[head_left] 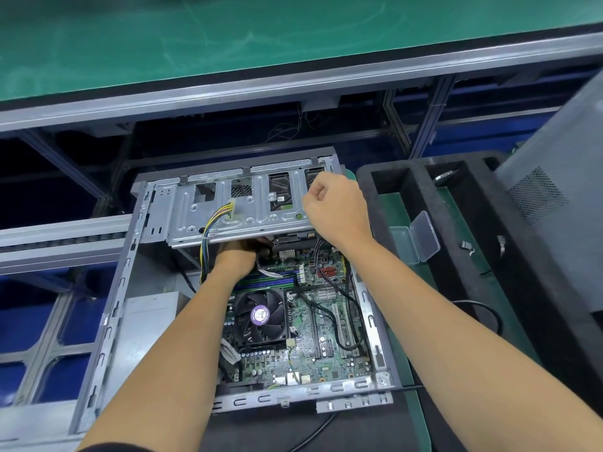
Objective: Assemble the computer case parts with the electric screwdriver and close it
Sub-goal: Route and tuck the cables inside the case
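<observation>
case [107,324]: open, lying on its side in the middle of the surface, board facing up; sheet steel, stiff, likely heavy, edges probably sharp.
cage [228,207]: hinged drive bracket at the case's far edge, tilted up; thin stamped metal, rigid, probably light; best held by its right end or front rim.
right hand [336,208]: fingers curled, gripping the cage's right end.
left hand [236,257]: reaches under the cage; fingers hidden, so cannot tell whether they are apart or clamped.
board [326,347]: fragile; fan [261,316] and cables [212,220] soft, easy to snag when the cage drops.
surface [401,207]: green mat; black foam tray [388,177] just right of the case, clear box [421,238] open in it.
room: conveyor frame [293,83] beyond the far edge; grey panel [561,177] leaning at the right.
</observation>
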